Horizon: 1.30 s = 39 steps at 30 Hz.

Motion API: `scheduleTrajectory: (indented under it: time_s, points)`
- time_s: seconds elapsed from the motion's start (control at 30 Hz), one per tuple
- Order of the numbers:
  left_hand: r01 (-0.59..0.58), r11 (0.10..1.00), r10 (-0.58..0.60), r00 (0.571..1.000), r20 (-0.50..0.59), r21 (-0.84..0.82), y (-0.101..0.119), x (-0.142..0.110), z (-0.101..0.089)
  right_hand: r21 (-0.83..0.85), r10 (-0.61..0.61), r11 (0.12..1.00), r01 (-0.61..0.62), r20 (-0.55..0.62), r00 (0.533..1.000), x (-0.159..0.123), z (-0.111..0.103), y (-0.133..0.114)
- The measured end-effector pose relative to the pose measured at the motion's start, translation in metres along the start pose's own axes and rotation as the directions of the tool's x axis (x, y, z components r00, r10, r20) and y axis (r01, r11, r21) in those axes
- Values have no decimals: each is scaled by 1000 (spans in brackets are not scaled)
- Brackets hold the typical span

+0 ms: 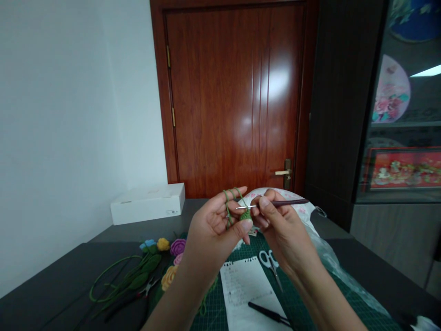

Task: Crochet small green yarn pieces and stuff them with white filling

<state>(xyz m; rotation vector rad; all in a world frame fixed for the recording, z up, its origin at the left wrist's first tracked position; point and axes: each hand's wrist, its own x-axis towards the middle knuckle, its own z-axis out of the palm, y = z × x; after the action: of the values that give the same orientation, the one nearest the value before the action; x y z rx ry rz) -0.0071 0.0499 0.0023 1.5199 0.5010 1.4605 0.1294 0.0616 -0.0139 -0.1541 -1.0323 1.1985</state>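
Dark table with green cutting mat

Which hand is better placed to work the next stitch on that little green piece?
Probably the right hand: it pinches the crochet hook, and the hook's metal shaft lies right at the small green crocheted piece. The left hand looks occupied, with green yarn wrapped over its fingers and its thumb beside the piece.

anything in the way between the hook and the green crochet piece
Nothing visible: the crochet hook, held in the right hand, passes directly over the green crochet piece held by the left hand.
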Motion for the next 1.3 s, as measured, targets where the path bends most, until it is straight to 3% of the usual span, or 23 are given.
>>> scheduleTrajectory:
  time_s: [0.27,0.43,0.6,0.73,0.97,1.13,1.3]
  points:
    - [-6,1000,7,1000,-19,19,-1,2,1,340,258,910,-236,-21,966,4,-2,10]
    - [-7,1000,7,1000,-27,-2,-2,1,0,398,318,874,-278,-35,948,5,-2,13]
    - [-7,994,9,1000,14,-110,-5,0,-2,180,105,980,-86,-103,989,-4,2,6]
    - [7,989,-1,999,46,-147,-4,0,-1,29,-9,1000,12,-79,997,-9,5,1]
    - [36,991,-20,993,118,-132,-3,-3,0,-122,-52,992,42,-81,995,-9,-1,2]
    - [39,986,-10,984,175,-162,-6,-2,0,-125,-50,991,41,-70,996,-8,-1,3]
    - [68,978,-22,973,229,-195,-5,-2,-2,-130,-85,988,88,26,996,-8,-1,3]
